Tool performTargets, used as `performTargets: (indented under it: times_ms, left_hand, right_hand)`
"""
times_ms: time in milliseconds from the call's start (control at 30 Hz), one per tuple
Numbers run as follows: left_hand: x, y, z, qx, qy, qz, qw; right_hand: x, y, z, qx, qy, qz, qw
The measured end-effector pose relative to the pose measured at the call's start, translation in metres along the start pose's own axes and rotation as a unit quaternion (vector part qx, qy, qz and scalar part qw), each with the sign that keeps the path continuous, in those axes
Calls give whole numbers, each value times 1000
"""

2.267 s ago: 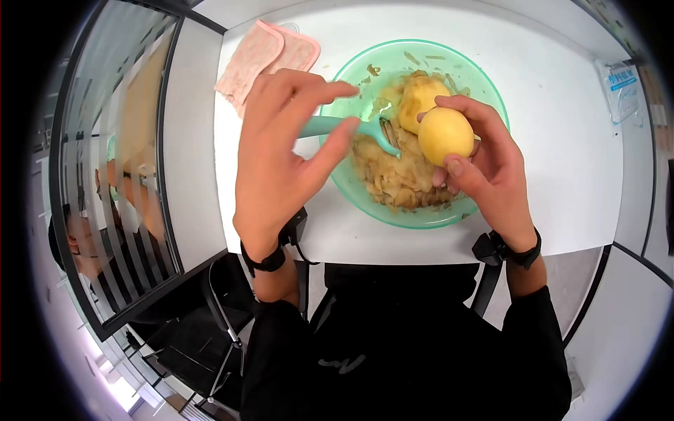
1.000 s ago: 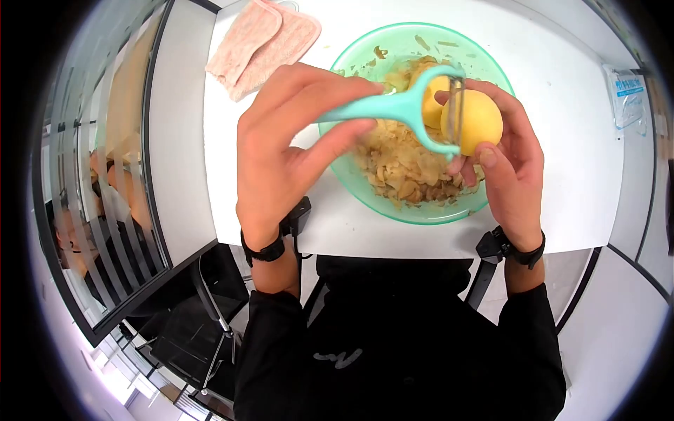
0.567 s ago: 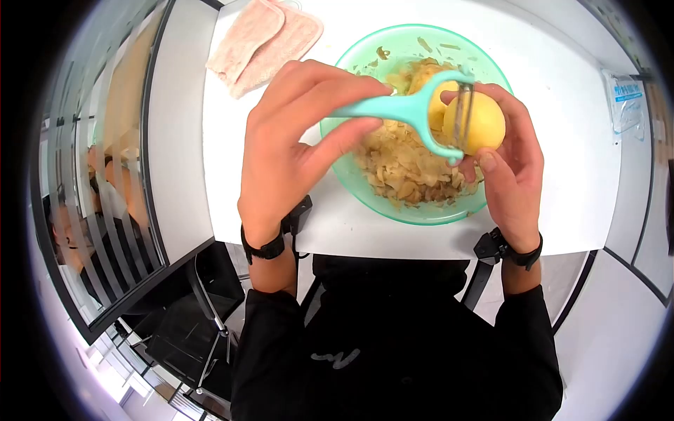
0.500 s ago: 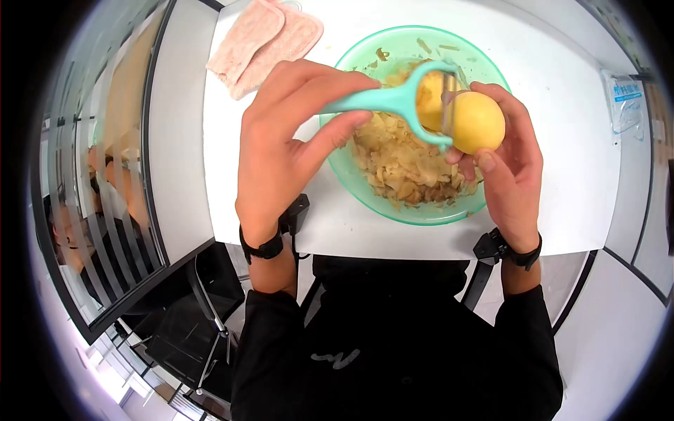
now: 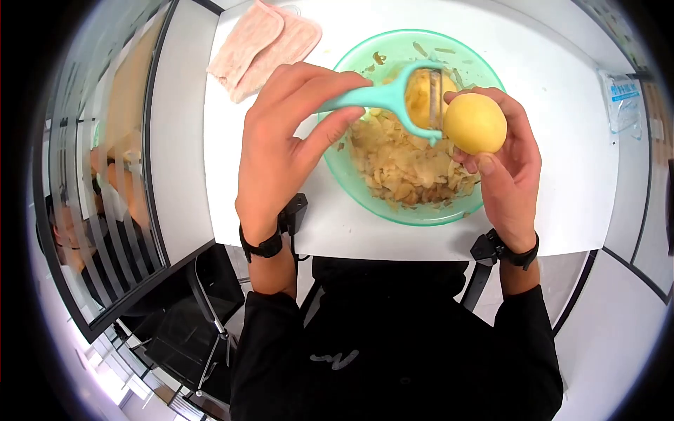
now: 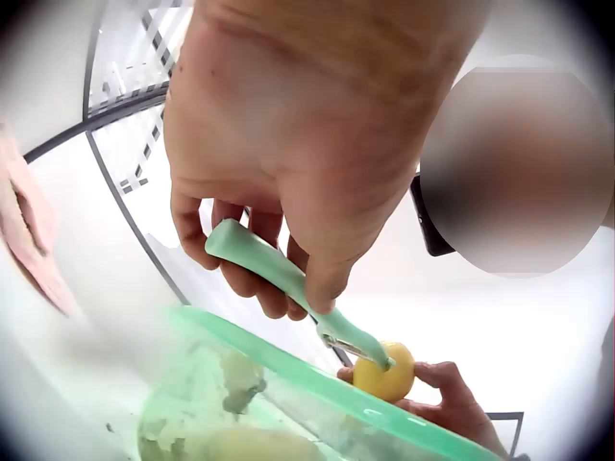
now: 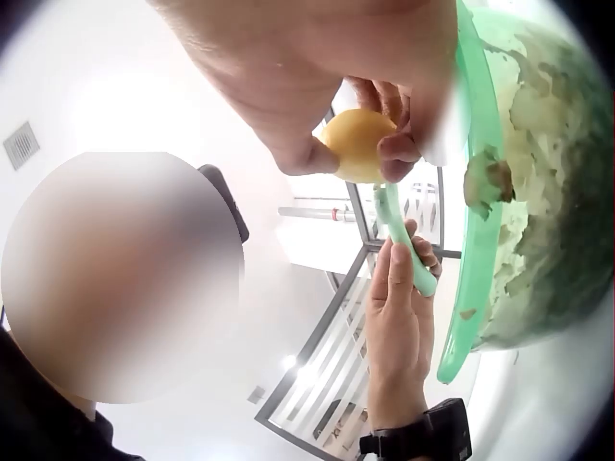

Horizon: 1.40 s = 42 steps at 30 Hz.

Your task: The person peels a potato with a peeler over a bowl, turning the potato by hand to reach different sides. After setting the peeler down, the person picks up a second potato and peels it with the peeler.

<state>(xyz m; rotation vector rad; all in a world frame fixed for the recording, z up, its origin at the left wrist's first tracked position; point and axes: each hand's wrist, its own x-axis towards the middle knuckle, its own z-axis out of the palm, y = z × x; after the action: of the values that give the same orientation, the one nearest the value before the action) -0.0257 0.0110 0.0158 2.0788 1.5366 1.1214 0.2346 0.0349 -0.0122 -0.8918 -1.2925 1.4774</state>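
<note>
In head view, the right grip [image 5: 514,174] is pinching a yellow potato [image 5: 477,123] at its eleven o'clock; the left grip [image 5: 281,144] is pinching a peeler [image 5: 381,98] (pointing toward three).

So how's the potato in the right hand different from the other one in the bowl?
The held potato is gripped in the right hand; the bowl potato lies among peelings in the green bowl. The held potato looks evenly yellow, the bowl potato duller and brownish in places. From the head view, the held potato is mostly visible, the bowl potato partly behind the peeler. Both look largely peeled.
</note>
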Motion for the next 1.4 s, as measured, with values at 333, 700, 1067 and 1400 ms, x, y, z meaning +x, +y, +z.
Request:
performTargets:
  times_ms: [333, 700, 1067, 1400]
  left_hand:
    - [-4, -4, 11, -94, 53, -64, 992]
    - [-3, -1, 17, -35, 6, -15, 999]
    - [-2, 1, 19, -8, 32, -1, 999]
    - [-2, -1, 24, 5, 29, 31, 999]
  right_hand:
    - [2, -12, -2, 52, -4, 64, 997]
    - [3, -2, -1, 7, 9, -16, 1000]
    - [5, -5, -9, 29, 9, 45, 999]
    - [4, -8, -2, 55, 5, 18, 998]
